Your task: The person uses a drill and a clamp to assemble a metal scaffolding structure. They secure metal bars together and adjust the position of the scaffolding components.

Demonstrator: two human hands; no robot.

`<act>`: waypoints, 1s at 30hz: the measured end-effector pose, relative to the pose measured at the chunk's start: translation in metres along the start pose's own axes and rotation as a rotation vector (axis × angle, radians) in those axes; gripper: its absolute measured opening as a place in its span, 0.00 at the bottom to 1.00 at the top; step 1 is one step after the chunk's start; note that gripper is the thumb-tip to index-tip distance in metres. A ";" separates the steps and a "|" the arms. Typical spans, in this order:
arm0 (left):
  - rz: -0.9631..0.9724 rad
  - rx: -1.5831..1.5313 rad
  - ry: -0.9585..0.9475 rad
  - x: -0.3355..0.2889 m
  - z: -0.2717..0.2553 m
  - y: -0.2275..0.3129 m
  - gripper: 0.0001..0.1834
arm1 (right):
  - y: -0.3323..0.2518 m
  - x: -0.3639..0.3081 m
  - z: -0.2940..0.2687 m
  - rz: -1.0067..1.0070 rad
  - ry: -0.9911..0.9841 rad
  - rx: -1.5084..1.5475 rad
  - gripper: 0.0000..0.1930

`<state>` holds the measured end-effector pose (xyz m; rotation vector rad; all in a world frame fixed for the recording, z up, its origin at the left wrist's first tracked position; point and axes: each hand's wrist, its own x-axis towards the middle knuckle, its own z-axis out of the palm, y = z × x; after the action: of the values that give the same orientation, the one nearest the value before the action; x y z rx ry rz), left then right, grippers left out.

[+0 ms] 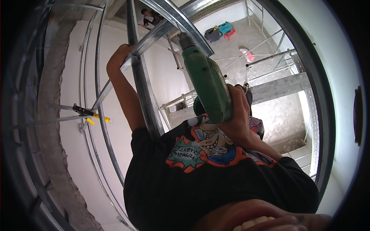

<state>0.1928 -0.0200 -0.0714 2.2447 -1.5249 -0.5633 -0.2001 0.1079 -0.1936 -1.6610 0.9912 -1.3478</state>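
Note:
A green power drill (206, 79) is in my right hand (237, 115), its fingers wrapped round the handle. The chuck (186, 40) points up and away from me, close to a shiny metal channel (181, 19); whether the bit touches it I cannot tell. My left arm is raised, and my left hand (120, 55) curls around a slanting metal channel (152, 37) where it crosses an upright metal stud (146, 96). Most of the left fingers are hidden behind the metal.
A tool with yellow handles (101, 116) hangs on the framing at left. More thin metal channels (103, 111) run along the wall. Below are scaffold tubes (269, 57), a plank (281, 86), bags (214, 34) and a turquoise case (225, 27) on the floor. Another person (150, 18) is at the far end.

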 end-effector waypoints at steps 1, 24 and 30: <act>-0.007 -0.001 -0.011 -0.001 0.001 0.002 0.28 | 0.000 0.000 0.000 0.000 -0.001 0.002 0.33; 0.003 0.018 -0.049 0.000 -0.001 0.004 0.27 | 0.003 0.002 -0.002 0.003 -0.010 -0.007 0.34; 0.022 0.052 -0.001 0.000 0.000 0.001 0.27 | 0.002 0.002 0.000 -0.039 0.012 -0.024 0.33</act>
<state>0.1918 -0.0208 -0.0713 2.2641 -1.5800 -0.5241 -0.1996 0.1056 -0.1947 -1.6996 0.9899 -1.3782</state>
